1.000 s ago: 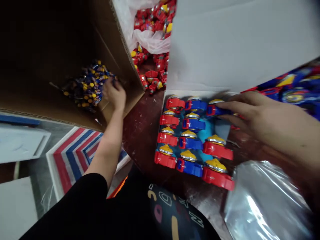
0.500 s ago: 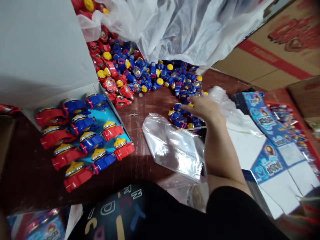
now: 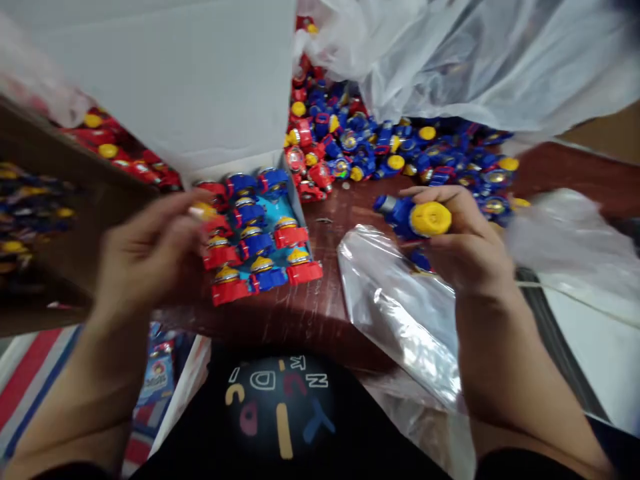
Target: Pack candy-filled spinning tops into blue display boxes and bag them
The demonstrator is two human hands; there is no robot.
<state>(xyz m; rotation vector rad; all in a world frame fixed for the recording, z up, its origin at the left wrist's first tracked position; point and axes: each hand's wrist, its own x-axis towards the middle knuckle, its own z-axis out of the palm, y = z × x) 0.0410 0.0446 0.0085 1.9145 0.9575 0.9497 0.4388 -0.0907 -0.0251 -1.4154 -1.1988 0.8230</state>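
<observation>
1. R hand (image 3: 467,233): grasping blue toy (image 3: 397,217) btwn thumb & fingers; its yellow top faces the cam, narrow end points L.
2. Toy's location: in R hand, over tbl (image 3: 320,327), R of box, near top end of clear bag (image 3: 400,307).
3. L hand (image 3: 155,250): blurred, at box's L side, thumb & fingers bent twd each other. Smth yellow shows at fingertips; can't tell if gripped or part of a boxed toy.
4. Box (image 3: 299,203): lid (image 3: 220,80) up, blue inside. L col. red toys, mid col. blue; R col. has one blue at back, then gap, then two red in front.
5. Behind bag & R hand: pile of blue toys (image 3: 365,157). Red toys (image 3: 307,157) at its L end, just beside box. White plastic (image 3: 480,67) hangs over pile's back.
6. Far L: carton (image 3: 85,233) w/ small yellow & dark pcs (image 3: 33,207), blurred.
</observation>
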